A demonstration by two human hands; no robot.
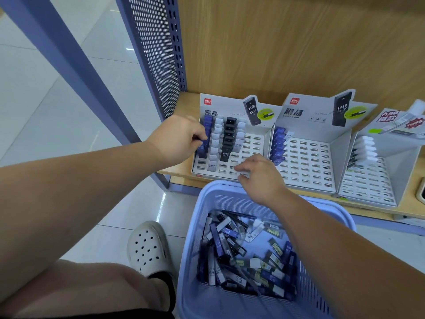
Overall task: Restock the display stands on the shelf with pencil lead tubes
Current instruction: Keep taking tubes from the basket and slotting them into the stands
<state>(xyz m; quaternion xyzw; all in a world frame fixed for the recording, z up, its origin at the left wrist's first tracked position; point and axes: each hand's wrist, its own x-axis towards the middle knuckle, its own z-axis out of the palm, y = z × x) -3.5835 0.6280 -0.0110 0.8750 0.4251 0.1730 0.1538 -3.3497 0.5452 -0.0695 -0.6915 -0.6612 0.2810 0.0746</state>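
Basket [190, 249]: near rim cut off by the bottom edge.
Loose tubes [241, 252]: inside the basket, smeared by blur, most labels unreadable.
Left hand [178, 138]: beyond the basket's left corner, fingertips partly hidden by the blue tube [202, 143] it pinches.
Right hand [259, 178]: over the basket's far rim, fingertips curl out of sight. Whether they hold anything cannot be told.
Third stand [368, 187]: beyond the basket, rightward, cut by the right edge.
Dark thing [422, 189]: far right of the basket, only a sliver shows.
Shoe [147, 247]: left of the basket, heel hidden behind the leg [92, 291].

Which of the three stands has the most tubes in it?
The left stand, where the left hand grips a blue tube. It has four rows; the middle stand and right stand have far fewer.
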